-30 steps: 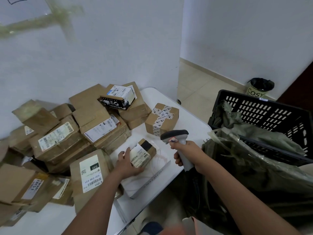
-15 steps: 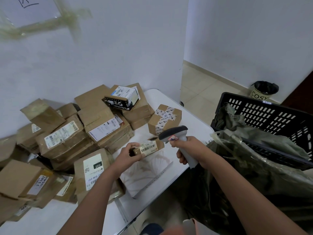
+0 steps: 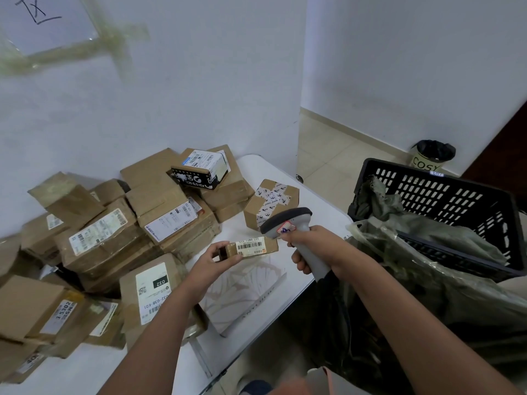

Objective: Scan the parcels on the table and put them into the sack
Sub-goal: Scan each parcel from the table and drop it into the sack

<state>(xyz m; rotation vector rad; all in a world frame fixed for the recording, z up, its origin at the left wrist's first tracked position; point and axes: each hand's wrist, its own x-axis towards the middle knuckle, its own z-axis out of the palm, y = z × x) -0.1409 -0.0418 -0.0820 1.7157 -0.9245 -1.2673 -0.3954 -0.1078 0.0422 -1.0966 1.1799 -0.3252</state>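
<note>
Scan step in hand. Left hand (image 3: 209, 259) pinches a small brown parcel (image 3: 251, 246) by its left end, held above the white table (image 3: 288, 178), barcode label facing up. Right hand (image 3: 310, 246) is wrapped round the grip of the grey scanner (image 3: 288, 223); the head sits just beside the parcel's right end, pointing left and down at it. Can't tell if the trigger is pressed or the code has read.

Next move, my guess: get the read, then swing the parcel right into the sack (image 3: 427, 280), which gapes just off the table edge, draped over a black crate (image 3: 445, 201).

Parcel: flat, narrow cardboard box, taped, white barcode sticker across the top, small orange mark at the label's corner. Looks light and rigid, fine for one hand. A big pile of boxes (image 3: 114, 240) is still on the table, so the job is far from finished.
</note>
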